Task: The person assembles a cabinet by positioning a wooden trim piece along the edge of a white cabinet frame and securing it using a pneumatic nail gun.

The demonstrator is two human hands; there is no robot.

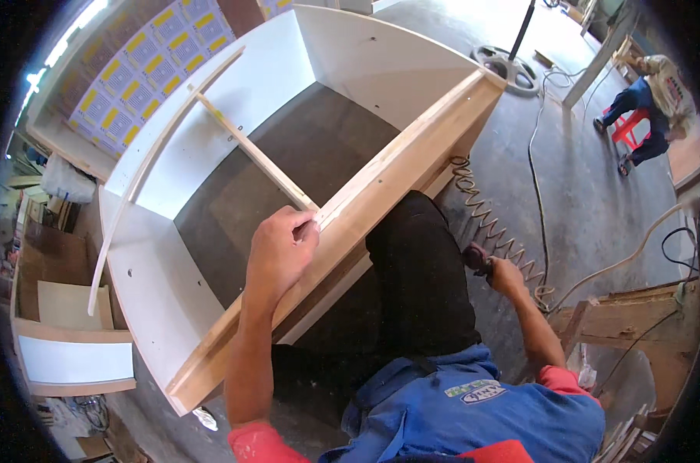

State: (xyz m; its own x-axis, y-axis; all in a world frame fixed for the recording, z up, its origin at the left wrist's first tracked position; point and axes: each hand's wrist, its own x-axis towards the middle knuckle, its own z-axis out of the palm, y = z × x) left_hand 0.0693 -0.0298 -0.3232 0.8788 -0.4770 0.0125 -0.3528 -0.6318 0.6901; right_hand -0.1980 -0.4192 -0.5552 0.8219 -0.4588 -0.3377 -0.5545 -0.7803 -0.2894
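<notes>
Bunching at the inner edge of the wooden rail (411, 181), the left hand's (280, 251) thumb and fingertips are drawn together where the narrow crosspiece (261, 158) meets the wood. Whether they pinch the crosspiece's end or only press beside it, I cannot tell. Just beyond those fingertips, a pale smear — perhaps glue — lies along the rail. If it is wet, the crosspiece could slide out of place should the hand ease off too soon.

Well to the right of those fingers, the right hand (509, 279) is wrapped around a dark reddish tool (479, 259), apart from the rail. Just above the tool runs a coiled hose (489, 220); a tug could snag it on the frame or the dark-trousered knee (419, 255). If this tool drives fasteners, the left fingertips sit close enough to the joint to be hurt by a poorly aimed one.

Ahead of the left fingers, the crosspiece spans the white-sided frame (153, 285) toward a long, thin curved strip (161, 143). The strip's near end sticks out past the frame, to the left of the hand, so a bump there could spring it loose. Far off to the right of both hands, someone sits on a red stool (631, 127).
</notes>
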